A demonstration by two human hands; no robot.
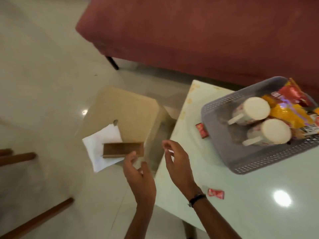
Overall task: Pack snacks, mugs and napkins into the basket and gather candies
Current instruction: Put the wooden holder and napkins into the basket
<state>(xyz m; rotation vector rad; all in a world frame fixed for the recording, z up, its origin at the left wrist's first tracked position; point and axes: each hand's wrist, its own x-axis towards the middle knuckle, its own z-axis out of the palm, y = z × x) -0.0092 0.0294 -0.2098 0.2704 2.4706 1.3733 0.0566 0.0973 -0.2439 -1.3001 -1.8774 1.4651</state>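
A grey perforated basket (224,147) sits on a pale glossy worktop (250,213). Inside it lie two white mugs (257,108) on their sides, touching, beside yellow and red snack packets (291,107). One red candy (201,130) lies against the basket's left wall, another (215,193) near the right wrist. On a beige stool (127,109) rest white napkins (101,144) under a brown wooden block (122,150). Both hands, left (138,173) and right (177,163), hover with fingers loosely spread, holding nothing
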